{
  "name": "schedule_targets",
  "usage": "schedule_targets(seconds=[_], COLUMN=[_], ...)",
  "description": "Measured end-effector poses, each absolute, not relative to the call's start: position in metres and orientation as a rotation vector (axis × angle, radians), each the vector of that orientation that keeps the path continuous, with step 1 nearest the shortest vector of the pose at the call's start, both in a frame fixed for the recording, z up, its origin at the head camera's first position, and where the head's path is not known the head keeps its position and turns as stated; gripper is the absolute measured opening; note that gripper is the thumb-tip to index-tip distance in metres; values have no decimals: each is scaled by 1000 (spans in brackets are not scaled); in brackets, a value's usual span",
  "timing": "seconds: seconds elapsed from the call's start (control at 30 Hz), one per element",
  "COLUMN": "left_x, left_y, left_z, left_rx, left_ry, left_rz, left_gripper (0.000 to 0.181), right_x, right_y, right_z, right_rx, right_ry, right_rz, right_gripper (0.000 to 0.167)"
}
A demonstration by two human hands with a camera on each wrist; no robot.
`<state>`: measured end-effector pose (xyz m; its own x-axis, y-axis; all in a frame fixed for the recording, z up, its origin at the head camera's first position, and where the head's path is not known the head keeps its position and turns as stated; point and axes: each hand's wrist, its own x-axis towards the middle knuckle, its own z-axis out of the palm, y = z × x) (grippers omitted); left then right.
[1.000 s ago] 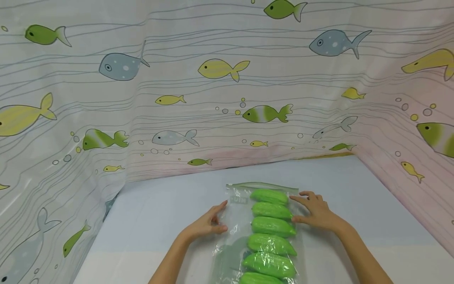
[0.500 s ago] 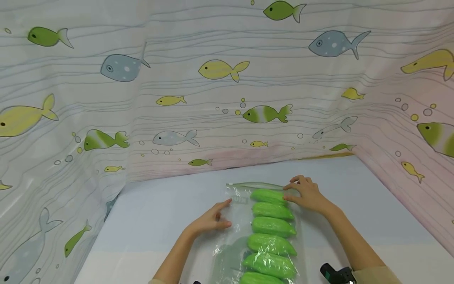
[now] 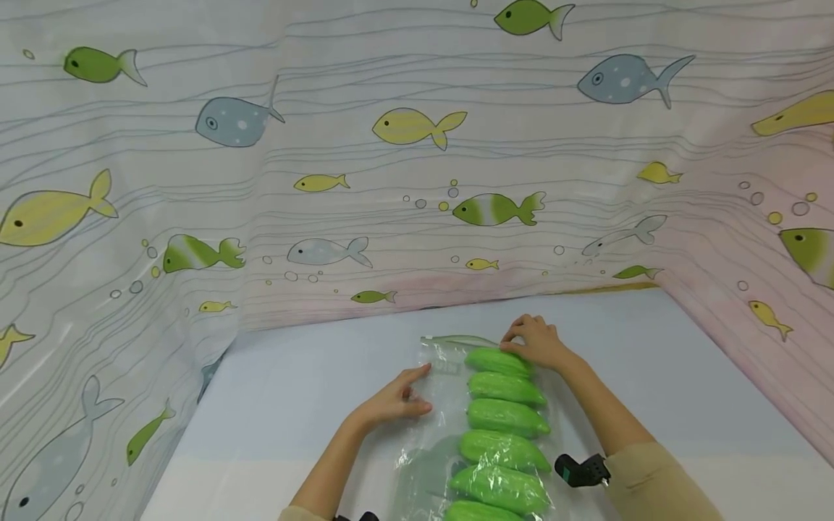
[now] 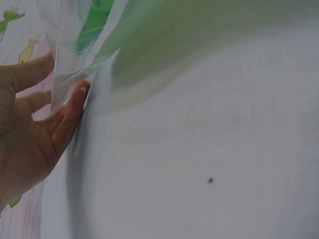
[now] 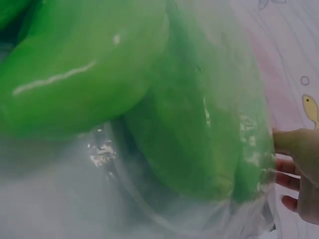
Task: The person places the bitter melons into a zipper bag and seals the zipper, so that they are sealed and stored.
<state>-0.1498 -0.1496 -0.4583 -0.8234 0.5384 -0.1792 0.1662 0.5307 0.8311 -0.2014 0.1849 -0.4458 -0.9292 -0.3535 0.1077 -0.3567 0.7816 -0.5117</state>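
Note:
A clear zip bag [image 3: 435, 427] lies flat on the table, its pale zip strip [image 3: 459, 339] at the far end. Inside, several glossy green, tapered, cucumber-like pieces [image 3: 507, 417] sit in a column along the right side. My right hand [image 3: 536, 343] pinches the bag's far edge by the zip, above the farthest piece; the fingertips are partly hidden. At the bag's left edge my left hand [image 3: 395, 400] rests with index finger and thumb spread apart. In the left wrist view, fairly straight fingers [image 4: 70, 117] touch the clear plastic.
The pale table [image 3: 313, 376] extends around the bag. Behind it and at both sides hangs a fish-patterned curtain [image 3: 404, 239]. A black wrist device [image 3: 580, 470] sits by the right sleeve, near the bag's right edge.
My right hand has moved from the bag's right side up and leftward along the zip edge. My left hand has shifted slightly right, and the bag has stayed nearly in place.

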Motion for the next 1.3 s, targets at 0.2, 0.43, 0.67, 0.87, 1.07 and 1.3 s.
schedule_targets(seconds=[0.2,0.43,0.67,0.87,1.07,1.3], left_x=[-151,-149,-147,-147,-144,-138], left_y=[-149,-146,-144,-147,-148,-148], left_z=[-458,-458,-456,-456,-453,-446], left_rx=[590,582,554,596,636,663], left_ry=[2365,2340,2284,2288,2286,2256], left_rz=[1214,1239,1296,1313,1403,1442], left_gripper=[81,81,79,74,70,69], right_x=[-212,-217,-220,-216,-202,-193], right_y=[180,183,184,178,173,175], right_z=[-443,-440,-440,-441,-427,-418], right_rx=[572,604,613,594,616,732], right_ry=[-3095,-3241,-3242,-3115,-2993,-3017], right_rz=[984,1036,1145,1203,1265,1170], right_gripper=[32,36,37,22,17,16])
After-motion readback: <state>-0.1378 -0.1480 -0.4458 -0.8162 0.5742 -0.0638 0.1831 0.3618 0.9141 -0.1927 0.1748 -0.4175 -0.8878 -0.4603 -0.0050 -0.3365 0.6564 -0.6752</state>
